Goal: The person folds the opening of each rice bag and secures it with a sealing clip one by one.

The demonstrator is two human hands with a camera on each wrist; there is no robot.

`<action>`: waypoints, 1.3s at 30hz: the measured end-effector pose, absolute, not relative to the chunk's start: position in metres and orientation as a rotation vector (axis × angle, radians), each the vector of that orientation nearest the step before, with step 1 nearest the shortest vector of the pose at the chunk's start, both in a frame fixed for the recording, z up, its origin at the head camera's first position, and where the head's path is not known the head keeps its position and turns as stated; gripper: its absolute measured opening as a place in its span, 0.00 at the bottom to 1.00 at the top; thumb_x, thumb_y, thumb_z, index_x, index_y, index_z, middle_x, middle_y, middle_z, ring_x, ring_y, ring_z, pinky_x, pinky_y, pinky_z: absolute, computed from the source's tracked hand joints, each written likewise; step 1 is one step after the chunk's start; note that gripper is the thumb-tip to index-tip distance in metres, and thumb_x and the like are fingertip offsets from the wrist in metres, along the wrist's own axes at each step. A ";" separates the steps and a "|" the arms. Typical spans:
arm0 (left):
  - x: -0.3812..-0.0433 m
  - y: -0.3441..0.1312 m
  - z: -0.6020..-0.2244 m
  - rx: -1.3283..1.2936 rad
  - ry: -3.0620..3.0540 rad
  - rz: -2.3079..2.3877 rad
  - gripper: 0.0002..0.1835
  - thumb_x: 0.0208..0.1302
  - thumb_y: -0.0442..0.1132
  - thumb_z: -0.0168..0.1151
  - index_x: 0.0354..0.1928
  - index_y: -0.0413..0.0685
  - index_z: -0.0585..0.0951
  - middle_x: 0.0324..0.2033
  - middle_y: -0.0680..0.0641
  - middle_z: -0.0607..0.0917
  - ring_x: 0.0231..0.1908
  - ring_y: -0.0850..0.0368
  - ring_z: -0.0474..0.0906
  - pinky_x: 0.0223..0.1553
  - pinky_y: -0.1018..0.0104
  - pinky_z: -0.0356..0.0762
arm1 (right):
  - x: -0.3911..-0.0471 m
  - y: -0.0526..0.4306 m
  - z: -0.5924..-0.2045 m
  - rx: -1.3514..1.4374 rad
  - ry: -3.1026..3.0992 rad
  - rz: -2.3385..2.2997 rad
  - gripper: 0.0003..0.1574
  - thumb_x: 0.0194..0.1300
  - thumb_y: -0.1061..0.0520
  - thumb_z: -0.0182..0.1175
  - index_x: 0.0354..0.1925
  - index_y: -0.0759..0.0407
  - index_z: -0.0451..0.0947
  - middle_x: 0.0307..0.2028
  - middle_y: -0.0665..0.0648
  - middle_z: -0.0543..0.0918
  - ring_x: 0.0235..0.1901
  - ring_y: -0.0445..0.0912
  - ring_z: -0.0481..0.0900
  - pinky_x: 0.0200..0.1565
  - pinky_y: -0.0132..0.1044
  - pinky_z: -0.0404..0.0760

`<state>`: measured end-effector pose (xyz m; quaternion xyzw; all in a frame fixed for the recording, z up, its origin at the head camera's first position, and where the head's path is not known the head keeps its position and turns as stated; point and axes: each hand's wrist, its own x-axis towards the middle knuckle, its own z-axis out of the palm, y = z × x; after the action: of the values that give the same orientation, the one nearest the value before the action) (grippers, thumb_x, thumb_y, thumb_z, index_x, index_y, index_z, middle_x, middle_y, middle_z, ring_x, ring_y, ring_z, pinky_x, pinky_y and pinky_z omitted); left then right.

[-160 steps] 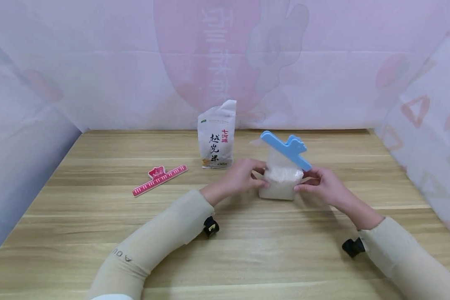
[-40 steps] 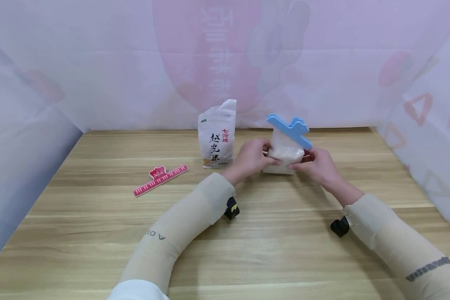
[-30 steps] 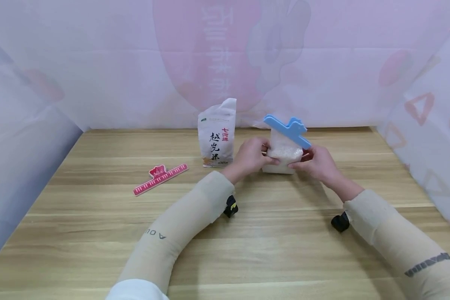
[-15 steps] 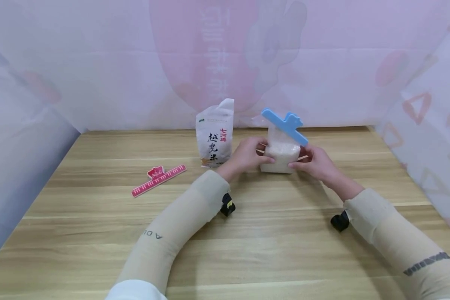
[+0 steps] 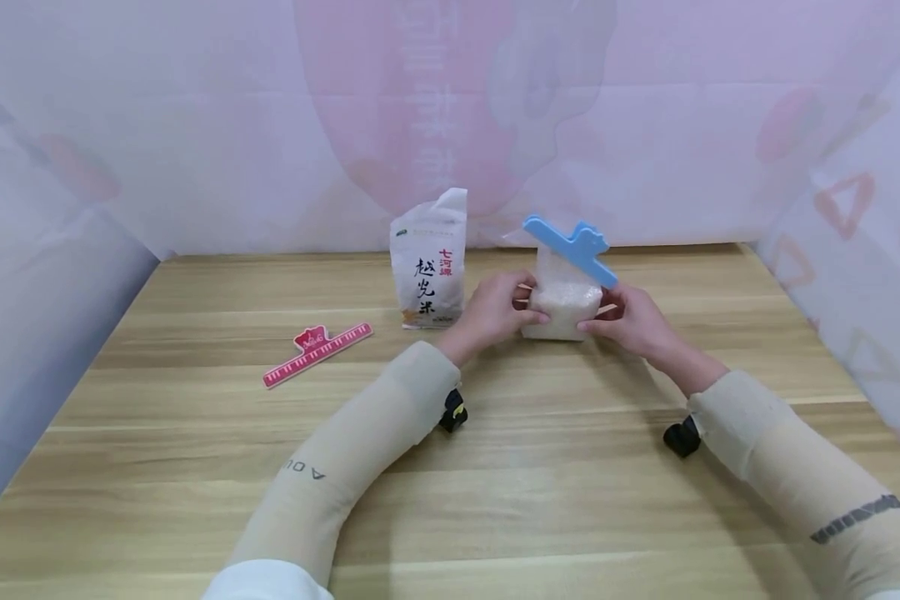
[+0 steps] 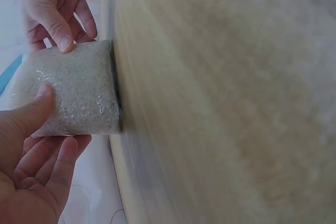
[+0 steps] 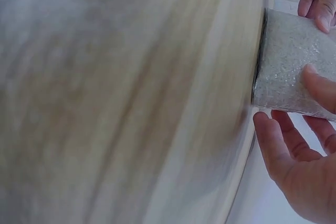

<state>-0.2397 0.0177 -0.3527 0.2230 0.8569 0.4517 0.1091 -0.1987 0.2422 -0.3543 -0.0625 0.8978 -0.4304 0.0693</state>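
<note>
Holding the clear rice bag upright on the tabletop, far and right of centre, pinching front-to-back along both side edges with left grip and right grip, likely to brace its soft body against tipping under the slanted blue clip.

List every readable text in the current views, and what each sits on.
"七河源", red, on the white bag; last character slightly blurred.
"越光米", black, same bag; fine print too small.
Left sleeve: letters, perhaps "AOU", partly hidden.
Right sleeve: dark markings, illegible.
Red clip: lettering too small.
Backdrop: characters too faint.
Rice pack: none visible.
</note>
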 end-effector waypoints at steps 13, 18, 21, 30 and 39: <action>-0.244 0.010 -0.354 0.681 2.488 1.303 0.30 0.56 0.42 0.75 0.59 0.40 0.77 0.56 0.41 0.84 0.58 0.51 0.81 0.59 0.64 0.78 | -0.195 0.240 -0.360 -0.195 2.672 -1.342 0.27 0.65 0.61 0.66 0.57 0.73 0.71 0.53 0.74 0.79 0.49 0.59 0.84 0.41 0.24 0.79; -0.243 0.008 -0.351 0.680 2.483 1.279 0.33 0.58 0.44 0.74 0.63 0.41 0.74 0.59 0.42 0.82 0.59 0.50 0.80 0.60 0.62 0.78 | -0.195 0.242 -0.357 -0.183 2.645 -1.345 0.27 0.65 0.59 0.66 0.57 0.72 0.72 0.55 0.74 0.79 0.48 0.54 0.84 0.40 0.23 0.79; -0.242 0.007 -0.351 0.667 2.472 1.278 0.36 0.58 0.45 0.74 0.66 0.42 0.72 0.60 0.42 0.81 0.60 0.50 0.79 0.60 0.62 0.78 | -0.194 0.243 -0.358 -0.177 2.630 -1.344 0.28 0.66 0.58 0.66 0.58 0.72 0.71 0.55 0.74 0.79 0.48 0.54 0.84 0.40 0.23 0.78; -0.236 -0.006 -0.354 0.655 2.451 1.271 0.39 0.60 0.43 0.73 0.70 0.40 0.67 0.64 0.41 0.77 0.61 0.47 0.78 0.62 0.60 0.77 | -0.185 0.247 -0.358 -0.157 2.588 -1.359 0.29 0.67 0.57 0.64 0.61 0.70 0.71 0.57 0.71 0.78 0.50 0.52 0.83 0.43 0.25 0.81; -0.221 -0.028 -0.356 0.618 2.422 1.242 0.37 0.62 0.44 0.71 0.70 0.43 0.67 0.66 0.41 0.75 0.62 0.44 0.77 0.62 0.57 0.76 | -0.169 0.253 -0.352 -0.151 2.634 -1.315 0.30 0.69 0.53 0.64 0.62 0.67 0.71 0.57 0.70 0.79 0.54 0.59 0.80 0.43 0.22 0.79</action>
<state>-0.2208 -0.0283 -0.3559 0.2181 0.8544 0.4382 0.1743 -0.1688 0.2531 -0.3517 -0.0510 0.8893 -0.4440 0.0966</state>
